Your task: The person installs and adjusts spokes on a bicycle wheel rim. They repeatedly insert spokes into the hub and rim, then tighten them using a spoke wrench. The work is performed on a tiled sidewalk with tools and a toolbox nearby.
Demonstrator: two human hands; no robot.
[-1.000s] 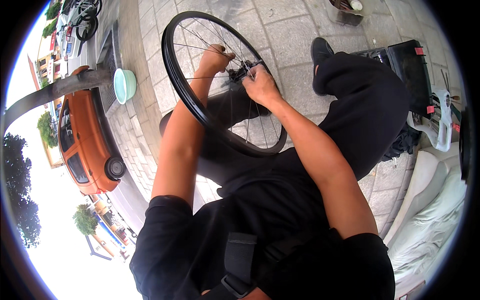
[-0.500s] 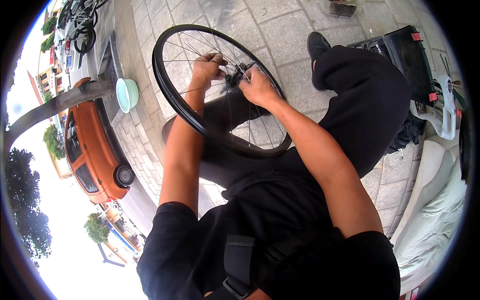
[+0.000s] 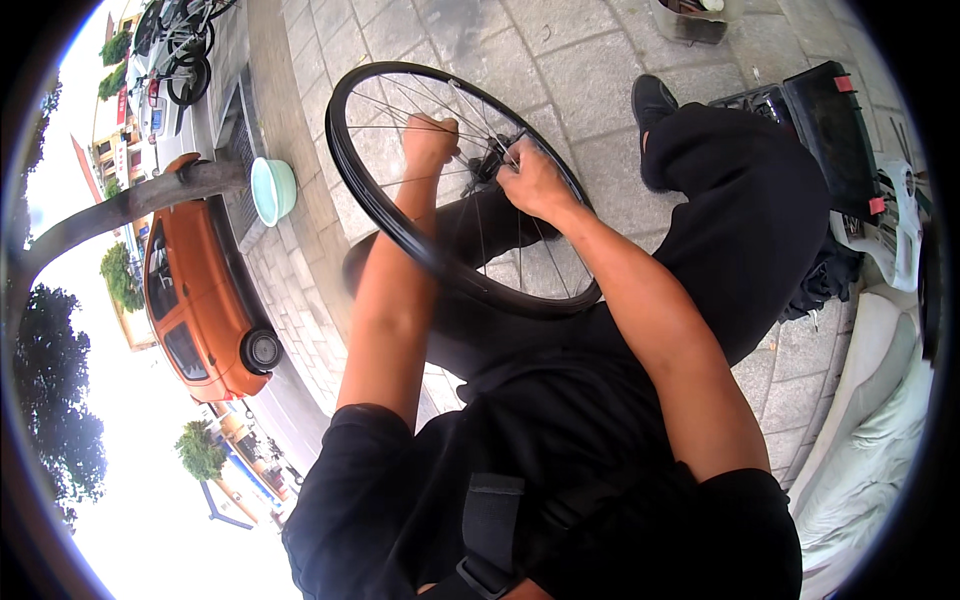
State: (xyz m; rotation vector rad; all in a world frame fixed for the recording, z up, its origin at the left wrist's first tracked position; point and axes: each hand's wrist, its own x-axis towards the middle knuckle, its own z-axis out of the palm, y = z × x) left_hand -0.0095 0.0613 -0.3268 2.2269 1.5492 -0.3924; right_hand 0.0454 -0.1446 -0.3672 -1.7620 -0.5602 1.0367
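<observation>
While the wearer sits with knees apart, a black strap (image 3: 494, 510) with a buckle lies nearest, over a black shirt (image 3: 590, 440); beyond it, black trousers (image 3: 750, 215) cover the bent legs. Item in hand: a bicycle wheel (image 3: 345, 150), black-rimmed, no tyre seen on it, tilted between the legs; its near edge is close to the lap, its far edge over the pavement (image 3: 590, 60). The rim crosses the left forearm in this view. Right hand (image 3: 533, 182): fingers bent inward, tips just beside the hub (image 3: 487, 165) on its right side; the tips are blurred, so any hold on a spoke or hub part cannot be told. Left hand (image 3: 430, 142): fingers curled nearly closed among the spokes (image 3: 375, 127), left of the hub; whether it grips one cannot be told. Farther right, pale crumpled fabric (image 3: 860, 480) lies near a white curved part (image 3: 905, 225); past these, a black case (image 3: 835, 140) with red latches stands open. A dark shoe (image 3: 655, 100) rests left of the case; a bin (image 3: 692, 22) sits farther off. Far left: pale green basin (image 3: 273, 192), leaning tree trunk (image 3: 130, 205), orange car (image 3: 205, 300), parked bicycles (image 3: 187, 75).
</observation>
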